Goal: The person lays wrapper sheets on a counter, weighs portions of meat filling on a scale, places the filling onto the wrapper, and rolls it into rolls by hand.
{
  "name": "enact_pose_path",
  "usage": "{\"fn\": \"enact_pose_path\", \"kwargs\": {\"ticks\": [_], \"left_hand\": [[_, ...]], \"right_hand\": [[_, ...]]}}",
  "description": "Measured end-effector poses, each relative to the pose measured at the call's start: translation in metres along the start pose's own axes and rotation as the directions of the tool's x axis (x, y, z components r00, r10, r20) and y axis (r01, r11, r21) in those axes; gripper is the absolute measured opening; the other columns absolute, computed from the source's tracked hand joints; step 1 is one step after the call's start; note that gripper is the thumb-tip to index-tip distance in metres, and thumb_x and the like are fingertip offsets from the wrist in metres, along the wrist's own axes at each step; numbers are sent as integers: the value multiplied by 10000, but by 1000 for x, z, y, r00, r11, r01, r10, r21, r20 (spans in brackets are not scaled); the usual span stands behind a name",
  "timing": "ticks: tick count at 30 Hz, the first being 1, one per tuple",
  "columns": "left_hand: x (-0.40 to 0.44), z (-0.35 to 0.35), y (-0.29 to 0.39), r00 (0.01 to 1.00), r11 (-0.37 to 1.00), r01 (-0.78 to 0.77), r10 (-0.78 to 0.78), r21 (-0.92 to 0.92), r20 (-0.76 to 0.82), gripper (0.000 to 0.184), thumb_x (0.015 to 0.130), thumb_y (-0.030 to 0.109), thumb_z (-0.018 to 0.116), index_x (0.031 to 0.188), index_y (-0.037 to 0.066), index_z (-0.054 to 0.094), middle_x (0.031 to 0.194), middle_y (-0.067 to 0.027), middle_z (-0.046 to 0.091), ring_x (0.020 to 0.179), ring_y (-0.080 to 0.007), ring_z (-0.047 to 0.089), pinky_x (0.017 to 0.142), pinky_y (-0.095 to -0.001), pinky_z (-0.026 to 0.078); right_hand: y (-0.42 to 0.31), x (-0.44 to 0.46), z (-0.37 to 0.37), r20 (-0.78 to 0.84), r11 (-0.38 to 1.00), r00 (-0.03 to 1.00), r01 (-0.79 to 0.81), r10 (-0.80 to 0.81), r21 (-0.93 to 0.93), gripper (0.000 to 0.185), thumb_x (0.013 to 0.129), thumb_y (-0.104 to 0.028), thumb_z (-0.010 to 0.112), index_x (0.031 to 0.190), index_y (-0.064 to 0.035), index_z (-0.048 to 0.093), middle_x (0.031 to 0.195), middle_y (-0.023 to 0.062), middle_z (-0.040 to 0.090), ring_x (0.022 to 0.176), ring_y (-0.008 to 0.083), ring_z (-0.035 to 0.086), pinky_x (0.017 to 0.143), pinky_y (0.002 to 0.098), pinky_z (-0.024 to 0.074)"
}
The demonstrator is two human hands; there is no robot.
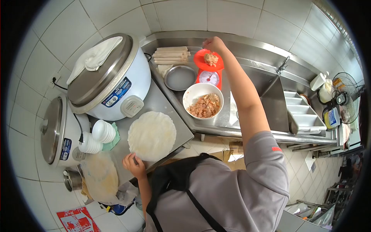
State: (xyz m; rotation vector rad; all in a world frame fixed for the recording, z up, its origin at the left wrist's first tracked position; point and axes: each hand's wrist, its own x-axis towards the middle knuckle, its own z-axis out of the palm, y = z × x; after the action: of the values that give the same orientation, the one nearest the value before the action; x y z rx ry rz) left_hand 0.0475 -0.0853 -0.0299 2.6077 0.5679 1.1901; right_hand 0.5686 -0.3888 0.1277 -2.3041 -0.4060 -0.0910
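Observation:
My right hand reaches out above the far edge of a red kitchen scale, its fingers bent together. Whatever those fingers hold, if anything, is hidden. A lump of minced filling sits on the scale's red pan. Just in front of the scale, a white bowl contains more of the pinkish minced filling. My left hand is at the near edge of a round, thin wrapper sheet lying flat on the steel counter. Its fingers are loosely bent and apart, with nothing visible in them.
Rolled wrappers lie behind a round metal pan. Two large cookers, one nearer and one at left, flank stacked white cups. More wrapper sheets lie at lower left. A sink is at right.

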Motion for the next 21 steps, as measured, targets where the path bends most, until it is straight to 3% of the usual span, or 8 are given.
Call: {"fn": "enact_pose_path", "kwargs": {"ticks": [2,5,8,11,12,15,18,21], "left_hand": [[0,0,1,1000,1000,-5,5,3,1,139,763,41,554,890,27,608,980,-115,569,987,-315,480,892,-422,349],[-1,3,-2,1000,999,2,-3,-38,-4,156,733,48,548,874,26,611,968,-124,566,962,-326,488,884,-441,358],[1,1,1,1000,1000,-12,12,-17,2,152,734,42,545,871,22,608,959,-132,566,949,-328,491,861,-437,371],[1,1,1,1000,1000,-16,16,-11,6,141,743,45,544,868,20,605,956,-136,565,940,-327,495,848,-437,378],[1,1,1,1000,1000,-17,17,-7,2,138,747,47,544,870,19,603,955,-137,564,937,-327,495,847,-436,378],[-1,2,0,1000,1000,-16,16,-3,-8,131,759,52,545,874,18,597,952,-139,563,930,-328,496,843,-435,379],[-2,5,-1,1000,1000,-10,10,-9,-15,128,765,56,545,879,19,590,949,-141,562,923,-329,496,841,-434,379],[-3,3,-2,1000,1000,-4,4,-16,-16,128,767,59,551,884,22,589,956,-143,561,929,-331,492,843,-437,378]], "right_hand": [[4,-5,-1,17,959,999,21,-27,284,243,740,-159,677,850,57,660,710,125,647,615,184,614,604,320,502],[7,-14,-5,32,891,998,39,-61,452,154,765,-118,657,827,23,665,692,65,622,584,122,562,575,273,482],[-1,-20,-9,36,821,999,-39,23,570,113,746,12,581,838,27,645,749,62,634,662,132,593,614,262,507],[27,-5,13,66,712,995,-98,72,695,93,753,14,570,813,22,640,742,58,630,709,139,600,626,280,507],[41,3,23,75,783,992,-125,100,609,103,734,20,582,813,11,648,738,50,633,713,146,607,635,298,506],[50,4,25,27,997,999,36,-38,67,123,676,3,638,793,-26,666,745,56,653,721,166,625,658,307,513],[49,5,20,-3,968,985,167,-170,-186,178,608,-20,695,778,-72,686,768,65,669,721,185,635,673,310,514],[44,2,12,47,977,989,145,-140,-158,174,585,-53,719,753,-93,699,799,78,677,734,207,642,688,320,512]]}}
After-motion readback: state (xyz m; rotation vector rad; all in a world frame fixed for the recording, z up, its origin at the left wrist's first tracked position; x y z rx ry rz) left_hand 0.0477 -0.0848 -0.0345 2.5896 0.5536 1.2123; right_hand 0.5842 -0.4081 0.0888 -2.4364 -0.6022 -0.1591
